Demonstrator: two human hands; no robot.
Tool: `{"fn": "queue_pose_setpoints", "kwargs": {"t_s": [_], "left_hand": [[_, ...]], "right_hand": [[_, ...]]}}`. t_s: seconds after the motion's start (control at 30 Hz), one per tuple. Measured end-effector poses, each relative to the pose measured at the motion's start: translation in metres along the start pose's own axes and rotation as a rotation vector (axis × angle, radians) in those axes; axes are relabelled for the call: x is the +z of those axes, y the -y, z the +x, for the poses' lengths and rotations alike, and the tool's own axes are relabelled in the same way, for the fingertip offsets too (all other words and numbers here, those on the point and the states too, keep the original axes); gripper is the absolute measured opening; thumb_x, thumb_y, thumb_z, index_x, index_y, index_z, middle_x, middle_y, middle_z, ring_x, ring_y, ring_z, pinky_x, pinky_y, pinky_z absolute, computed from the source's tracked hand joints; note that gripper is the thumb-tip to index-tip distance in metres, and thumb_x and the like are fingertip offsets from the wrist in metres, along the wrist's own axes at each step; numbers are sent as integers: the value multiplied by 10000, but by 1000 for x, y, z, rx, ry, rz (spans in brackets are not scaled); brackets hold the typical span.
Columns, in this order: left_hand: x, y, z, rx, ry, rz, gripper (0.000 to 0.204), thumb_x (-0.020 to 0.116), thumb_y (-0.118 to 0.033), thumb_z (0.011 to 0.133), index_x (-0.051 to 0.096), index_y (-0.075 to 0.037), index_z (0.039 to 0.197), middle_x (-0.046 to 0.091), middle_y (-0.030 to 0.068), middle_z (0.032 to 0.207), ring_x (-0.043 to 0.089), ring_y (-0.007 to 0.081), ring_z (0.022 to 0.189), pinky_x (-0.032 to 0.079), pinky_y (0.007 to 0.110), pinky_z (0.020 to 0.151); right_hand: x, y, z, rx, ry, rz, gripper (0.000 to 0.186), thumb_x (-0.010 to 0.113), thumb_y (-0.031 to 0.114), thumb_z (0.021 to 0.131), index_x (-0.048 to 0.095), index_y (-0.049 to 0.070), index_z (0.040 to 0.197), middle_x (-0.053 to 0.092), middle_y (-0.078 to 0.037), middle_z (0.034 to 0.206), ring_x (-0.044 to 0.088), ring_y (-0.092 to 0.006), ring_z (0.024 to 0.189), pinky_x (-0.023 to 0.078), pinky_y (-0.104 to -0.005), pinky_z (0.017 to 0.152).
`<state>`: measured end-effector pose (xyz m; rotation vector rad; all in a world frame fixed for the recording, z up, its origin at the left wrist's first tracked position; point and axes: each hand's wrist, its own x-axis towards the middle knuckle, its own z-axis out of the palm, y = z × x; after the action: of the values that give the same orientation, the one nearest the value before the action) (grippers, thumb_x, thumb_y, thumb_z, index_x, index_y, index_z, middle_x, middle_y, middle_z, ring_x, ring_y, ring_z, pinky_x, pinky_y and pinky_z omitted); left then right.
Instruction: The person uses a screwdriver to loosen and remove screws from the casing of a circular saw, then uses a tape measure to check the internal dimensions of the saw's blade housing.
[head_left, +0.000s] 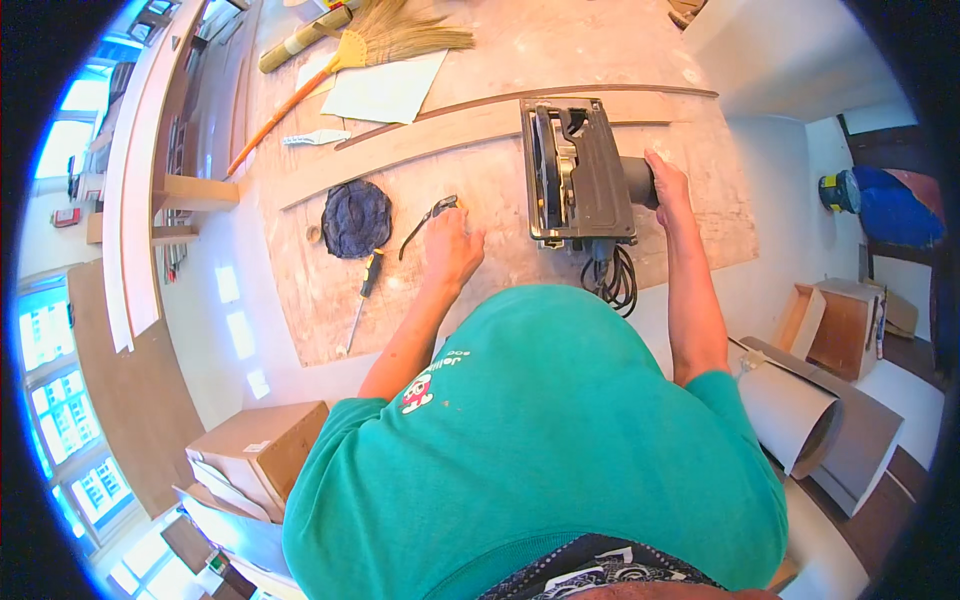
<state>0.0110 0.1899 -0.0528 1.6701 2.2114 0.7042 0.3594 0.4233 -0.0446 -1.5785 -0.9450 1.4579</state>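
Observation:
A circular saw (600, 190) rests on the worktable (520, 235), its dark base plate and blade slot facing up. My right hand (670, 188) is closed round the saw's black motor housing. Its coiled black cord (618, 278) hangs at the table's near edge. My left hand (453, 248) is at the table's middle, fingers closed on a small dark tool with a thin curved black arm (425, 222); its kind is partly hidden by the fingers. Left of it lie a crumpled dark blue cloth cap (357, 218) and a screwdriver (368, 285) with a yellow-black handle.
Long thin wooden strips (420, 153) cross the table behind the saw. Farther back lie a straw broom (350, 52), white paper (385, 88) and a pale scraper-like piece (317, 137). Cardboard boxes (255, 450) stand left of me, a rolled sheet (790, 410) at my right.

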Motion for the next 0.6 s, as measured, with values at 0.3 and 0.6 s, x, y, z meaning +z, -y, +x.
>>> {"fn": "queue_pose_setpoints", "kwargs": {"t_s": [0.3, 0.6], "left_hand": [[-22, -3, 14, -8, -111, -124, 350, 786, -216, 850, 720, 11, 1108, 724, 227, 1113, 678, 402, 1070, 525, 468, 965], [-11, 7, 15, 42, -37, -100, 421, 804, -227, 854, 715, 38, 1169, 716, 246, 1135, 670, 413, 1070, 526, 477, 957]], "right_hand": [[17, 148, -190, -680, 294, -1, 234, 753, 177, 963, 754, -29, 1074, 748, -108, 1047, 665, -146, 1037, 516, -296, 916], [93, 211, -347, -544, 1593, 601, 243, 802, 223, 926, 794, -16, 971, 736, -148, 1035, 677, -394, 1057, 485, -520, 900]]}}
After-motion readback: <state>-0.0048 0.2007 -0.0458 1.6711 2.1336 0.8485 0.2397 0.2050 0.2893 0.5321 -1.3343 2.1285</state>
